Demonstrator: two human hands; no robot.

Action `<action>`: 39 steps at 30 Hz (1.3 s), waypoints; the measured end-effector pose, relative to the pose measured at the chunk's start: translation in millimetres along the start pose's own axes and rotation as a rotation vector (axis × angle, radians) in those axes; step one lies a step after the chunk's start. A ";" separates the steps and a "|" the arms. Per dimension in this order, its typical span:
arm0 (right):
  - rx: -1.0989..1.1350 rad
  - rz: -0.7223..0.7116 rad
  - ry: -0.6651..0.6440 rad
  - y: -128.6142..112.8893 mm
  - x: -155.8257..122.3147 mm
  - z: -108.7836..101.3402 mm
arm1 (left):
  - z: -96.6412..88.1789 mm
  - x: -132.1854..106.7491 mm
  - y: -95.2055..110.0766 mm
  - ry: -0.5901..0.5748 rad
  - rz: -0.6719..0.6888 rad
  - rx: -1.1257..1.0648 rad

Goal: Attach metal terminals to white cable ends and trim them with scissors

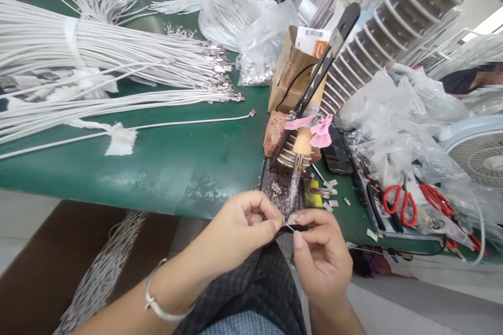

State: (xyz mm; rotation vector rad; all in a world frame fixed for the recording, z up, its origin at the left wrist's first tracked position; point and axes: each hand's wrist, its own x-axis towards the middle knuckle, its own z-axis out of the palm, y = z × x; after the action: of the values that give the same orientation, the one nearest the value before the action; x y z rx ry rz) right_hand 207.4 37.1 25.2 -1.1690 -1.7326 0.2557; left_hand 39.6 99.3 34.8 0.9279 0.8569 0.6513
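The left hand [239, 225] and the right hand [320, 251] are meeting at the near edge of the green counter [176, 162], both pinched shut on a small metal terminal [292, 218] with a thin wire under it; which fingers are carrying the weight cannot be told. Just beyond the fingertips, a dark tray [275, 188] is holding silvery, crumbly residue beneath a soldering iron [314, 84] that is leaning on a coiled stand.

Judging by what is lying about, much seems done: thick bundles of white wires [98, 57] tipped with shiny flat terminals are stretching across the counter, while one single wire [188, 123] is lying apart. A few loose terminals [332, 193] are sitting near the tray, so some work appears to be remaining.

Crinkled clear plastic bags [393, 125] are piling up at the right, beside red-handled scissors [401, 201]. A slim metal bangle [157, 298] is circling the left wrist.
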 end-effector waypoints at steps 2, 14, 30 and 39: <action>0.001 -0.007 0.000 0.2 0.0 0.0 | -0.2 0.0 -0.4 -0.004 0.006 -0.001; -0.011 -0.023 0.001 -2.4 -0.2 -0.9 | 1.4 -3.5 1.2 0.000 0.000 0.016; -0.023 -0.007 -0.047 -0.9 -5.9 -0.8 | 2.5 -3.5 -0.4 0.023 -0.040 0.021; -0.070 0.210 -0.126 3.2 -57.4 5.2 | -5.6 -17.2 -51.7 0.055 0.122 0.195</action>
State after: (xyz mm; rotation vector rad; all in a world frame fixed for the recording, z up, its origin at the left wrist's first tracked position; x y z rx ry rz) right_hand 207.6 -5.2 -14.2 -1.4147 -1.7394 0.4068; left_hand 32.1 64.4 -6.7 1.1491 0.9291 0.7097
